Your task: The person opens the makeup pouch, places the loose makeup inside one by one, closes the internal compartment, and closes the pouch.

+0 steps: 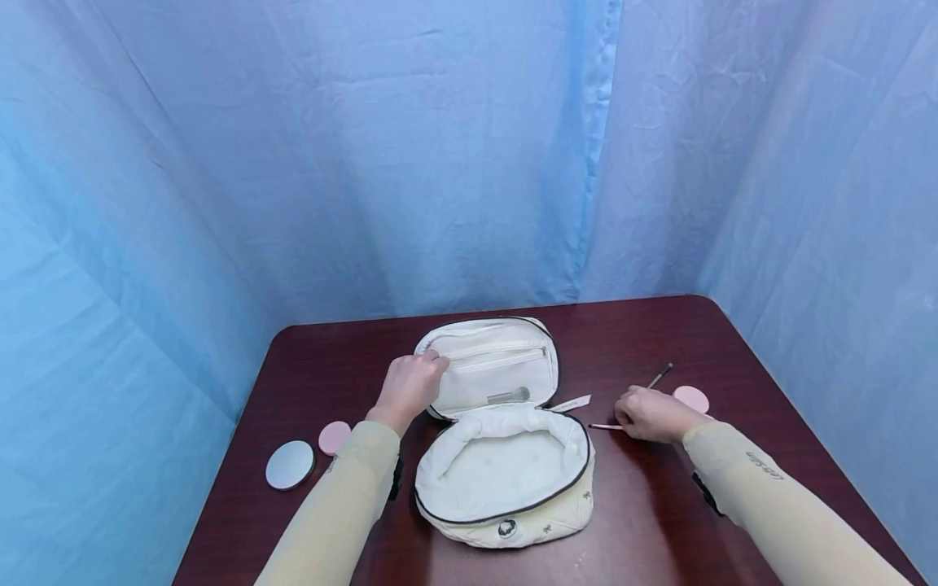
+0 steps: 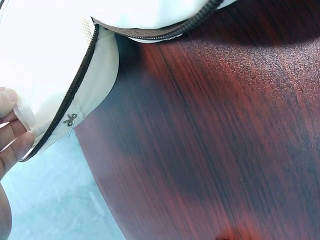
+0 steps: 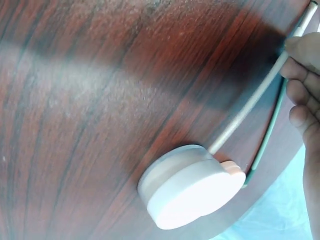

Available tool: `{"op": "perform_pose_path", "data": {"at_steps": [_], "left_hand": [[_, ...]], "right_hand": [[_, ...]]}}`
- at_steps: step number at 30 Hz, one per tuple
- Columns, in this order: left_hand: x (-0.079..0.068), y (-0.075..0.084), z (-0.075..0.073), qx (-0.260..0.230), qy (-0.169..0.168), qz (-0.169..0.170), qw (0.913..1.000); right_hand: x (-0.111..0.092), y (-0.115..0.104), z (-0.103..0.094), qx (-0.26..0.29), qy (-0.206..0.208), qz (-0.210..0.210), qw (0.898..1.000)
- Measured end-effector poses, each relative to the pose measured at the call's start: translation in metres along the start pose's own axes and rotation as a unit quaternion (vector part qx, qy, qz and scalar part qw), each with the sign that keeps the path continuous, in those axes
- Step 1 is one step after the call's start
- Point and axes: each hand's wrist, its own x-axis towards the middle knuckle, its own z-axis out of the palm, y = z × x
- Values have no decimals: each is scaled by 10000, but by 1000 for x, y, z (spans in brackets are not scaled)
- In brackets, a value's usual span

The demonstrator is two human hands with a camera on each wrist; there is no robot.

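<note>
Right hand (image 1: 652,413): grip pinching the pale stick (image 3: 247,107) between thumb and fingertips, on the right side of the worktop (image 1: 623,513); nearer to it than the left.
Pale stick: long axis runs roughly crosswise, left end toward the white bag (image 1: 538,529).
Green stick (image 3: 271,127): beside it, slanting away past the pink case (image 1: 691,399).
White bag: left of the right grip, lid (image 1: 498,382) open.
Left hand (image 1: 409,387): grip pinching the lid's thin lining (image 2: 26,114).
</note>
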Motion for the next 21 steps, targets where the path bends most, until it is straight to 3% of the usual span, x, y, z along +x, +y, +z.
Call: {"op": "perform_pose_path", "data": {"at_steps": [11, 21], "left_hand": [[-1, -2, 1, 5, 154, 34, 9999], [-1, -1, 1, -110, 308, 82, 9994]], "right_hand": [[3, -7, 4, -338, -18, 151, 9993], [4, -2, -8, 159, -32, 703, 9974]]}}
